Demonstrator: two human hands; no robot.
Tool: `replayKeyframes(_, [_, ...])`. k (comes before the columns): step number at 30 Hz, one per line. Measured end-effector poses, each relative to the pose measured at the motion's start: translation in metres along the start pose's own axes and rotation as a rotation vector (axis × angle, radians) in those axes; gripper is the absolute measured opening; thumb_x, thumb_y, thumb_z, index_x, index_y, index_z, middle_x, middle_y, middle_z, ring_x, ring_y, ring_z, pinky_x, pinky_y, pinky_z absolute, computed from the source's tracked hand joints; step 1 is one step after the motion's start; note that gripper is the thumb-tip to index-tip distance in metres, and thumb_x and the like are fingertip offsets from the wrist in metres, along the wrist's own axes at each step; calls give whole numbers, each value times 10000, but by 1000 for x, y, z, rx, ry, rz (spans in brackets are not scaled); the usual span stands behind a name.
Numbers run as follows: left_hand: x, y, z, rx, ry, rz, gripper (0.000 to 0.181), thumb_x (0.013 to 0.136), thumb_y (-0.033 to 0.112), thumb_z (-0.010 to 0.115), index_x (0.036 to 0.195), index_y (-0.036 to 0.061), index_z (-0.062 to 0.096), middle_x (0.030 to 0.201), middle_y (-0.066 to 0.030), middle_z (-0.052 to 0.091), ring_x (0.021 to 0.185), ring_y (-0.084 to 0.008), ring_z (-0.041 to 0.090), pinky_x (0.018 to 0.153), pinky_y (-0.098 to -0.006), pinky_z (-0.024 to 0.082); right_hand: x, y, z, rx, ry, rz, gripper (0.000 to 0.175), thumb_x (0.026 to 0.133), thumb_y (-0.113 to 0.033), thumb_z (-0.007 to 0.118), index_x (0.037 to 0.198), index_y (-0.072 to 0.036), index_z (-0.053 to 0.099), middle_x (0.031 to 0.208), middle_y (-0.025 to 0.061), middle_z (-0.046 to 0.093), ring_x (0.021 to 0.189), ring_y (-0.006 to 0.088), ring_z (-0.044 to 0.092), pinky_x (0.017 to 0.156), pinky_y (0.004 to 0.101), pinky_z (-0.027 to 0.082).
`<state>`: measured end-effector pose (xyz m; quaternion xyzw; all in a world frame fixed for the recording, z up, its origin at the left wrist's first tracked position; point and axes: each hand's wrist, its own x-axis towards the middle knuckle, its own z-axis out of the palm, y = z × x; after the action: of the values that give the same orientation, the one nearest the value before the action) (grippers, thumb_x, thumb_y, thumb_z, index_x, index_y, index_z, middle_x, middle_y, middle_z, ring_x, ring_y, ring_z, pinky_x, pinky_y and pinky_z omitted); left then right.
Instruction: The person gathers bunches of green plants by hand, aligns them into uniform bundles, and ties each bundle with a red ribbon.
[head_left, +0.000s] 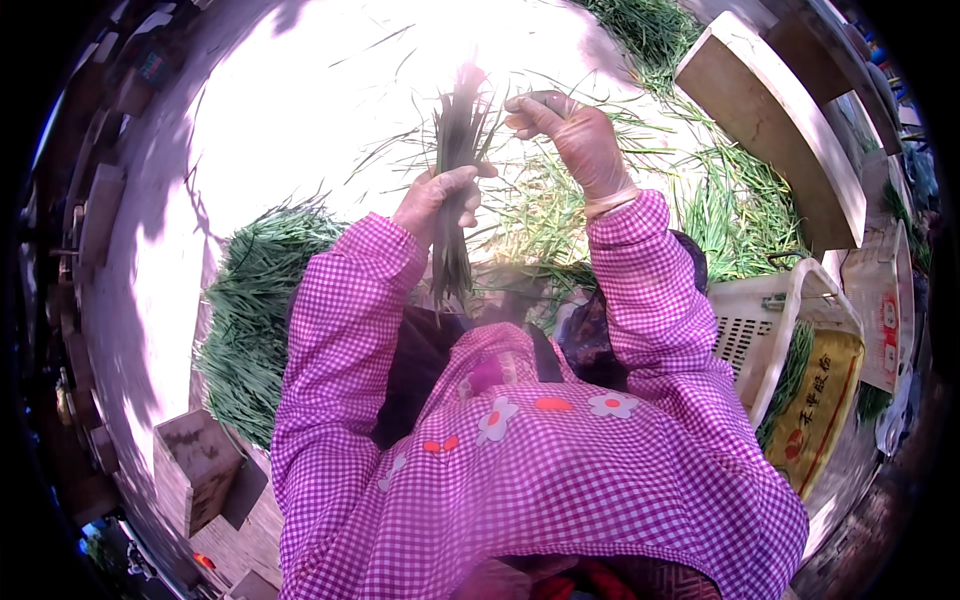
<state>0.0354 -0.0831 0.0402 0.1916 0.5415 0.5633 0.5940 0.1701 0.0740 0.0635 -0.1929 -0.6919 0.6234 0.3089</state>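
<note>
A bunch of long green leaf blades, probably chives (452, 240), stands nearly upright in my left hand (435, 196), its top washed out by glare. To the right, my right hand (581, 139) is raised beside the bunch, apart from it, in a thin translucent glove. Its thumb and fingertips are drawn close together; whether a thin blade is between them is too blurred to tell. Loose, partly yellowed blades (544, 210) litter the ground beneath both hands. A thick heap of green blades (247, 322) lies left of my left forearm.
At the right stand a white plastic crate (750, 300), a yellow printed sack (814, 405) and a second crate (874, 315). A long board-like block (772, 127) borders more loose greens (742, 210). Another green pile (652, 37) lies beyond. A wooden stool (199, 469) is at lower left.
</note>
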Motion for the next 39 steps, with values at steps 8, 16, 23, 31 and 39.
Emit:
replayKeyframes(8, [-3,1,11,99,85,-8,304,884,229,576,1034,-34,598,572,1,492,407,-99,425,483,-240,414,-2,-3,1,-415,168,-411,181,822,-230,653,941,-100,692,890,19,686,788,122,653,676,230,525])
replayKeyframes(16, [-3,-2,19,130,73,-97,241,873,158,589,1026,-28,599,547,-9,472,416,-95,409,415,-222,354,-2,1,12,-1031,146,-729,273,764,-329,671,984,-166,668,1049,-22,635,1031,166,547,886,353,418])
replayKeyframes(23, [-1,-8,18,127,51,-109,242,860,155,604,1017,-28,594,540,0,450,424,-95,395,410,-228,352,-8,3,19,-1141,82,-726,264,789,-368,640,959,-166,657,1071,-47,610,1074,154,514,931,387,367])
replayKeyframes(31, [-4,-1,23,109,62,-95,251,822,162,655,1000,0,583,543,6,439,409,-105,388,411,-247,340,-8,2,17,-1156,82,-825,130,789,-273,641,832,-151,651,946,-61,642,927,149,588,945,402,390])
replayKeyframes(39, [5,-5,8,79,213,-116,137,865,141,580,910,36,503,540,11,410,379,-99,334,384,-257,293,-17,-6,28,-868,62,-835,63,751,-191,681,777,-138,659,949,-77,662,871,121,615,949,385,403])
